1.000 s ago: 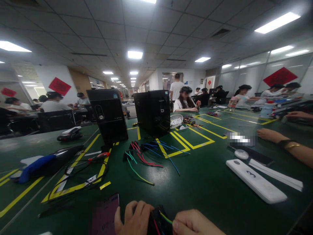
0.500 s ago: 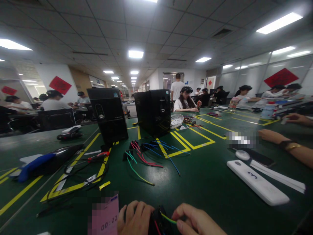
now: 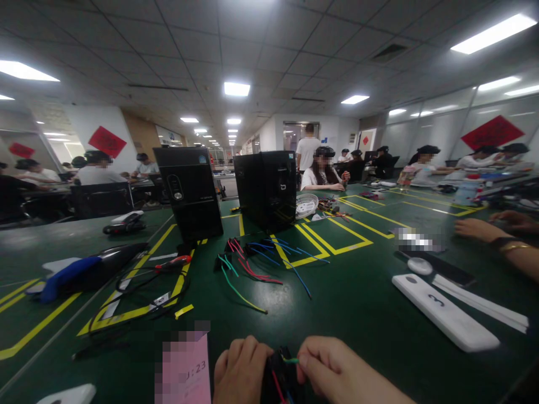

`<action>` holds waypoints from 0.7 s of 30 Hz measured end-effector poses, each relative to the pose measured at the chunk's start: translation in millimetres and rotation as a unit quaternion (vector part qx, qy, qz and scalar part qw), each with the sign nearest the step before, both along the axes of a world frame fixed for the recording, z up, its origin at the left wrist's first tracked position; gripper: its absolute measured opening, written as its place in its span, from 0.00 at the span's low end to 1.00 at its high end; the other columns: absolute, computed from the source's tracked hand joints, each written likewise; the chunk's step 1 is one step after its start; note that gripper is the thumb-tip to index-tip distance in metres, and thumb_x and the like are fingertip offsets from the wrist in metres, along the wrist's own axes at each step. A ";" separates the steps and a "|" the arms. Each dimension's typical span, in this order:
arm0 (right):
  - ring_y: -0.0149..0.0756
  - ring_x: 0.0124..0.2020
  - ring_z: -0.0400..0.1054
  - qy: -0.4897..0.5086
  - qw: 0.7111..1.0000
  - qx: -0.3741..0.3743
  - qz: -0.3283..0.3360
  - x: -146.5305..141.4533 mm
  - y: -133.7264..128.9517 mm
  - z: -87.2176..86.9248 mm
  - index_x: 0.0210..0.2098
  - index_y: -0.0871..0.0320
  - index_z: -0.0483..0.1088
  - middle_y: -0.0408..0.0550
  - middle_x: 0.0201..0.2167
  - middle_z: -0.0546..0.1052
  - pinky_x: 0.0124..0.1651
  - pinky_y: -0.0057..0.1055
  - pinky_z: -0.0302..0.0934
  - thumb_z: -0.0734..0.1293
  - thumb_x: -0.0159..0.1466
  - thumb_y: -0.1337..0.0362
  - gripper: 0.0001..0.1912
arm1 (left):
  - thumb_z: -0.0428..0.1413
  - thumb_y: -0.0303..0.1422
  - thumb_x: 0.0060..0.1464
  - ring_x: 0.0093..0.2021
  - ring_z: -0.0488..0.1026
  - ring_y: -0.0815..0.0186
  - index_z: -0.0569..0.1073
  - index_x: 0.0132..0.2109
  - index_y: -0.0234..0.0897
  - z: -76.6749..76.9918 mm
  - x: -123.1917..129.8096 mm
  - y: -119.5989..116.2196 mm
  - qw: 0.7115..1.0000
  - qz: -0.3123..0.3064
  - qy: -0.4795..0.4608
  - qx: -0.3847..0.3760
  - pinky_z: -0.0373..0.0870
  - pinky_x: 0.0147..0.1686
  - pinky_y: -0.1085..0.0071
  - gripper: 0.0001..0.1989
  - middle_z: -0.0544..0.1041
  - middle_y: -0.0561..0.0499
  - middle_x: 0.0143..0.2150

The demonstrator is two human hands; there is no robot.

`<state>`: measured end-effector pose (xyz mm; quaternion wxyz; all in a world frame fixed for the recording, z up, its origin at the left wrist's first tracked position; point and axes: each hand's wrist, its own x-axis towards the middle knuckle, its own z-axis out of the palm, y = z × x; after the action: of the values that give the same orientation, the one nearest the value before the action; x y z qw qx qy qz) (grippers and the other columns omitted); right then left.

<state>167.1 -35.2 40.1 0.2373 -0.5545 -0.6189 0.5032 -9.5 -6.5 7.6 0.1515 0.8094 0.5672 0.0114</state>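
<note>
Panelled ceiling (image 3: 189, 33), lit light panels (image 3: 236, 89); white pillar (image 3: 78, 124) with red poster (image 3: 107, 141); glass partition (image 3: 448, 129) at right

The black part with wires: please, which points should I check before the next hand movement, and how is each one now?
1. Left hand against the black part: ok.
2. Yellow-green wire in the right hand's grip: ok, pinched.
3. That wire's inner end fully seated: cannot tell, too small.
4. Right hand free: not ok, it holds the wire.
5. Loose red wires away from both hands: ok, farther up the table.
6. Space beside left hand free: not ok, a pink screen is close.
</note>
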 end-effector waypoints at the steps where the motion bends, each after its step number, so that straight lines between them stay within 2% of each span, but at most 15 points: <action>1: 0.26 0.21 0.50 -0.007 1.000 0.010 -0.001 -0.3 0.2 3.4 0.27 0.60 0.67 0.35 0.19 0.60 0.22 0.23 0.43 0.56 0.62 0.66 0.11 | 0.60 0.42 0.37 0.52 0.64 0.55 0.71 0.46 0.46 0.2 1.0 -0.1 1.000 0.002 -0.007 -0.006 0.56 0.49 0.59 0.24 0.72 0.51 0.48; 5: 0.27 0.21 0.52 -0.049 0.998 0.033 0.009 6.1 -5.2 -2.5 0.26 0.60 0.68 0.36 0.18 0.59 0.23 0.24 0.45 0.57 0.60 0.66 0.11 | 0.58 0.48 0.38 0.52 0.64 0.54 0.72 0.45 0.46 -0.4 1.8 0.0 0.999 0.009 -0.031 -0.014 0.54 0.49 0.58 0.24 0.72 0.50 0.48; 9: 0.29 0.24 0.54 -0.069 0.997 0.013 0.040 11.8 -14.8 -10.2 0.23 0.59 0.65 0.39 0.21 0.62 0.26 0.25 0.48 0.57 0.59 0.63 0.11 | 0.59 0.47 0.36 0.52 0.63 0.53 0.72 0.45 0.48 0.4 0.0 -2.2 0.999 0.002 -0.043 -0.001 0.53 0.49 0.57 0.25 0.72 0.50 0.48; 14: 0.28 0.23 0.53 -0.068 0.997 0.019 0.015 2.0 -11.9 16.9 0.26 0.59 0.66 0.37 0.20 0.60 0.24 0.23 0.46 0.56 0.62 0.65 0.12 | 0.58 0.46 0.37 0.50 0.64 0.55 0.72 0.44 0.47 1.5 1.7 -6.6 0.998 0.002 -0.056 0.025 0.53 0.47 0.57 0.23 0.72 0.51 0.45; 16: 0.27 0.22 0.51 -0.068 0.997 0.026 0.013 0.4 -10.3 21.8 0.26 0.59 0.67 0.36 0.19 0.59 0.23 0.23 0.44 0.56 0.62 0.66 0.12 | 0.58 0.45 0.37 0.50 0.64 0.55 0.72 0.43 0.47 1.5 2.6 -7.8 0.998 0.003 -0.060 0.033 0.53 0.47 0.58 0.22 0.72 0.52 0.45; 19: 0.27 0.22 0.51 -0.081 0.996 0.017 0.024 5.8 -15.3 13.3 0.26 0.60 0.67 0.36 0.19 0.59 0.24 0.24 0.44 0.56 0.62 0.67 0.12 | 0.57 0.44 0.39 0.49 0.64 0.54 0.72 0.42 0.46 2.8 3.2 -9.4 0.998 -0.003 -0.058 0.034 0.54 0.46 0.58 0.20 0.72 0.51 0.45; 21: 0.27 0.23 0.50 -0.060 0.996 -0.038 0.045 12.6 -22.3 6.2 0.26 0.59 0.65 0.36 0.20 0.58 0.24 0.24 0.43 0.57 0.61 0.66 0.10 | 0.57 0.46 0.40 0.49 0.64 0.53 0.72 0.42 0.46 4.6 3.3 -10.7 0.998 -0.004 -0.057 0.032 0.54 0.46 0.57 0.20 0.72 0.51 0.44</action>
<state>179.7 -57.5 46.2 0.1554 -0.5637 -0.6366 0.5028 -6.2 -17.2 12.2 0.1571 0.8144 0.5535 0.0750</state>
